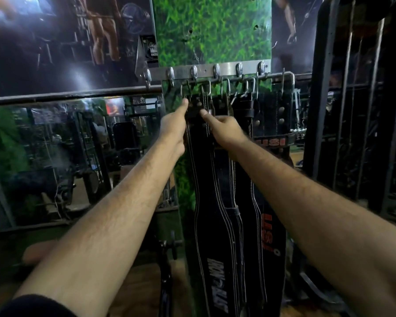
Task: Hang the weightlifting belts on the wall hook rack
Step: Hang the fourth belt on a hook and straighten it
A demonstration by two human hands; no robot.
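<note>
Weightlifting belts hang in a dark, overlapping bunch down the green grass-patterned panel, their buckle ends gathered under the metal wall hook rack. One with red lettering hangs at the right of the bunch. The leftmost belt is the one in hand: both hands grip its top just below the hooks. The left hand is closed on its left edge, thumb raised toward the buckle. The right hand pinches the strap with its index finger pointing up. Whether the buckle already sits on a hook cannot be told. I judge this the hooking step; next, lift the buckle loop over a free hook and let go.
</note>
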